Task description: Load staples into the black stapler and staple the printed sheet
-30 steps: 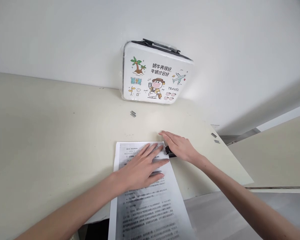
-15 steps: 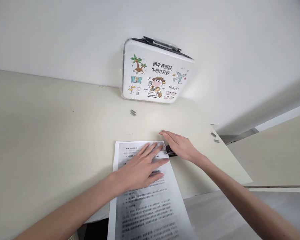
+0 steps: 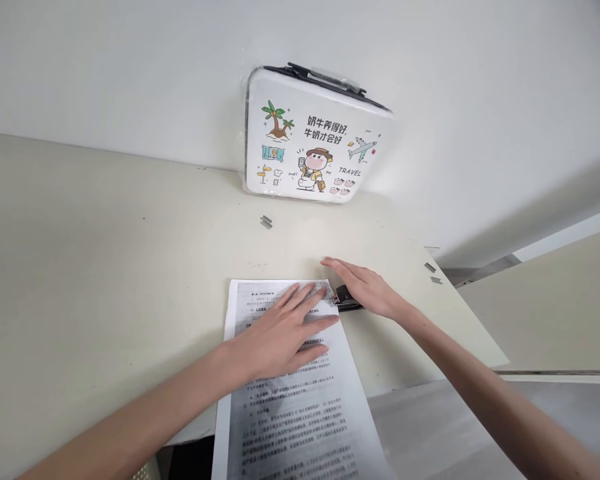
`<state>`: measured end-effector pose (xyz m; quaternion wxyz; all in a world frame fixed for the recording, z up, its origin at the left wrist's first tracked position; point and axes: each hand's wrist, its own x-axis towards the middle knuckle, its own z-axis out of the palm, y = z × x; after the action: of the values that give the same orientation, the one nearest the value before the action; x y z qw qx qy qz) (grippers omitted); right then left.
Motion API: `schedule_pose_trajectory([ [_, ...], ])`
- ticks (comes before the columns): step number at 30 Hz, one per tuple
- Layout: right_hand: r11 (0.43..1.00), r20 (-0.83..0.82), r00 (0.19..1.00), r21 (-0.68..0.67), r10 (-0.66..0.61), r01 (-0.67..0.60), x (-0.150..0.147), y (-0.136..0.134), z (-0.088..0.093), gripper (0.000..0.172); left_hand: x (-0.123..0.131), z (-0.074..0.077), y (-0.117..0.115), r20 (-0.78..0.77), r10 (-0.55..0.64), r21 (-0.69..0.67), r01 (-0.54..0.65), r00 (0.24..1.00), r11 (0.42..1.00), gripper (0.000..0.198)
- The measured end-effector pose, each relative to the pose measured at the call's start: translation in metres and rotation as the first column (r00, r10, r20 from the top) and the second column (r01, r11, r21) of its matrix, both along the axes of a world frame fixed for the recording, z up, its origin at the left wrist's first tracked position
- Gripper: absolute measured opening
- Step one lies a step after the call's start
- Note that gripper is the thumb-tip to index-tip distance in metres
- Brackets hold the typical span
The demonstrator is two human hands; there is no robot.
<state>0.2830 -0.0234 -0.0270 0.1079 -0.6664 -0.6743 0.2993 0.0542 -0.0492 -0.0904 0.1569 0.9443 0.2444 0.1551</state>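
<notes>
Our left hand (image 3: 287, 333) lies open, fingers spread, on the printed paper (image 3: 290, 433) at lower centre. Our right hand (image 3: 373, 291) covers the black stapler (image 3: 345, 293) near mid-frame, its grip hidden. We judge the top-right corner lined up; whether it's stapled, we cannot tell.

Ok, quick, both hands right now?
Left hand: open, resting on the paper.
Right hand: over the stapler; whether its grip is closed can't be told.
</notes>
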Motion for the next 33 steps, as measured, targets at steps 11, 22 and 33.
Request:
schedule_pose_trajectory([
  [11,1.0,-0.029,0.999,-0.006,0.022,-0.022,0.01,0.003,-0.006,0.058,0.0,0.001,0.0,0.0,0.002,-0.001,-0.002,1.0,1.0,0.048],
  [22,1.0,-0.021,1.0,-0.014,0.013,-0.014,0.006,0.003,-0.004,0.058,0.0,0.0,-0.001,0.01,0.014,0.029,-0.014,1.0,0.999,0.047],
  [33,0.999,0.035,0.999,0.036,0.029,-0.031,0.003,0.003,-0.01,0.056,0.001,-0.011,-0.001,0.059,0.019,0.052,-0.022,0.998,0.998,0.047],
])
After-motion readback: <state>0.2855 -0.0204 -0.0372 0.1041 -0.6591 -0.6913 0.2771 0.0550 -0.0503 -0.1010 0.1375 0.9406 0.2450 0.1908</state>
